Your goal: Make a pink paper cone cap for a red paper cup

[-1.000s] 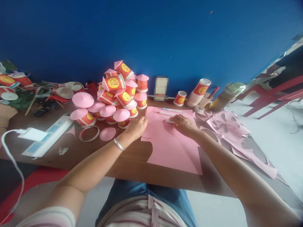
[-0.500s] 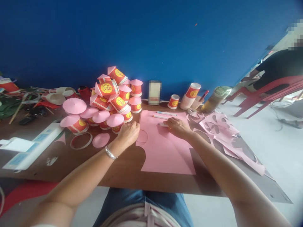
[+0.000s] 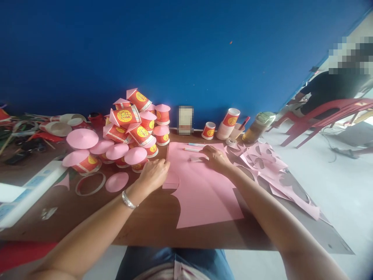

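My left hand (image 3: 154, 174) is closed at the left edge of a large pink paper sheet (image 3: 204, 198), with its fingertips pinched on that edge. A partly visible drawn circle is beside them on the paper. Over the upper part of the sheet, my right hand (image 3: 218, 157) curls its fingers around the end of a small, blurred whitish object (image 3: 198, 159). Just beyond it lie a white pen with an orange end (image 3: 192, 150) and a blue-ended pen (image 3: 198, 144).
Red cups (image 3: 125, 116) with pink cone tops are piled at left, near a pink disc (image 3: 117, 182), a paper ring (image 3: 91, 184) and a power strip (image 3: 32, 190). Pink offcuts (image 3: 279, 177), a tape roll (image 3: 231, 142) and a jar (image 3: 258, 127) are at right. A person sits beyond.
The view has shifted, so the desk objects appear lower and mostly farther left. The small whitish object looks more blurred beside my right hand. Both hands remain closed at the sheet.
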A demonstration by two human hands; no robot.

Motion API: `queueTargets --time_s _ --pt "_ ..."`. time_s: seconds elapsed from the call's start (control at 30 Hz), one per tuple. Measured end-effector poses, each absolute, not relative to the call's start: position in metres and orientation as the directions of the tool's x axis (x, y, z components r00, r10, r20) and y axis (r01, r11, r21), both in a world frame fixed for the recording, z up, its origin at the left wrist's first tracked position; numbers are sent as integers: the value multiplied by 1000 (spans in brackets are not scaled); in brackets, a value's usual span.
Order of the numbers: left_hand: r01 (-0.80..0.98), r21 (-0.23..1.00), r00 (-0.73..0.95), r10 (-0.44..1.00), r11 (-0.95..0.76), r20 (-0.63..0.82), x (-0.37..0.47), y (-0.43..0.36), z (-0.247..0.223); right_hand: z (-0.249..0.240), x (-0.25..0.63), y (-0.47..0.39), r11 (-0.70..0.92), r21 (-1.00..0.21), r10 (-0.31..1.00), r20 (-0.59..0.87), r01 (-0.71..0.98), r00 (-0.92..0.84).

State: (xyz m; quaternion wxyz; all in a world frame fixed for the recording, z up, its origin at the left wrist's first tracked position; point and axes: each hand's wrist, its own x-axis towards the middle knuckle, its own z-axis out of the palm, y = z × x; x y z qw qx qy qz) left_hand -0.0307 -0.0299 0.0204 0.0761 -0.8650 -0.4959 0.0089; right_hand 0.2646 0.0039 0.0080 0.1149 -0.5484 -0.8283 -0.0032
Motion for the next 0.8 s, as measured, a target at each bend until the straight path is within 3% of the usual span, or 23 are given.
queueTargets --time_s 0.4,0.67,0.8 --pt "819 28 549 797 -573 250 -19 -27 5 37 259 69 127 -89 920 383 988 -84" --pt "759 77 609 747 -647 268 -17 -29 -2 39 256 112 -32 -97 945 322 995 62" --pt "723 181 590 732 -666 340 -22 -26 -5 50 257 105 -40 -116 943 325 992 76"
